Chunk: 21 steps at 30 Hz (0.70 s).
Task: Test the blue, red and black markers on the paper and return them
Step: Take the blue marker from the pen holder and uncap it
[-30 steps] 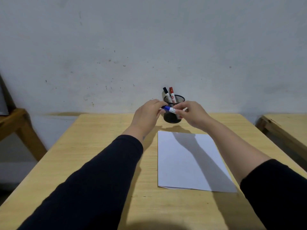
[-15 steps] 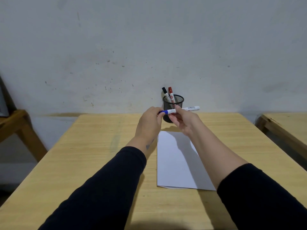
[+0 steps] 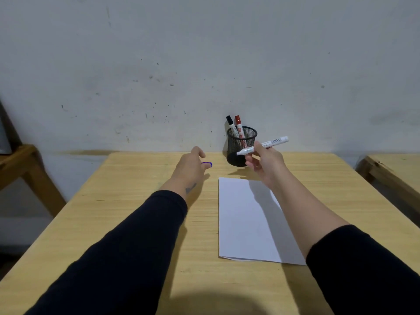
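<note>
Right hand pinched the uncapped blue marker above the paper; left hand pinched its blue cap over the worktop. Risks: cap rolling off, stray ink. Nib colour unclear; red marker and black marker half hidden in mesh holder.

I see both arms in black long sleeves. My left sleeve reaches nearly to the wrist, stopping short of a small dark mark on the forearm's inner side, just left of the paper. My right sleeve is pushed up, leaving the forearm bare over the paper
</note>
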Tool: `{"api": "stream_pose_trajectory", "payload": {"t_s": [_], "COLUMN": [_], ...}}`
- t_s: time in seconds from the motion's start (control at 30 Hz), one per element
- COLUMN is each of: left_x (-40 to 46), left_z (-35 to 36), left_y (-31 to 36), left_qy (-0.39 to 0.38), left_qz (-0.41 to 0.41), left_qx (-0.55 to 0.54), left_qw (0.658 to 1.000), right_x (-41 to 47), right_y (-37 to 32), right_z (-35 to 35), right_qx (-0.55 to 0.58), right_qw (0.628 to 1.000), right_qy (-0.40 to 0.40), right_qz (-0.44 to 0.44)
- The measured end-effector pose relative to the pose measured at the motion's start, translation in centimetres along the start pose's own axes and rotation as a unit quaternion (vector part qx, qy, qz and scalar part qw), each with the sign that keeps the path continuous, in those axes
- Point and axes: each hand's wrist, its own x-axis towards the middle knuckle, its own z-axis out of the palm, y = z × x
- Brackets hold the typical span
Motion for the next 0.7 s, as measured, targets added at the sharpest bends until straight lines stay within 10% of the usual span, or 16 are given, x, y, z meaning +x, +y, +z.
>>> {"api": "stream_pose_trajectory", "payload": {"t_s": [0.7], "left_x": [-1.4], "left_z": [3.2], "left_y": [-3.9], "left_qy": [-0.047], "left_qz": [0.046], "left_qx": [0.258], "left_qw": [0.964], "right_x": [0.8], "right_y": [4.5], "right_z": [2.8], "right_qx": [-0.049], "right_qw": [0.995], "right_qy": [-0.075], "right_qz": [-0.033]}}
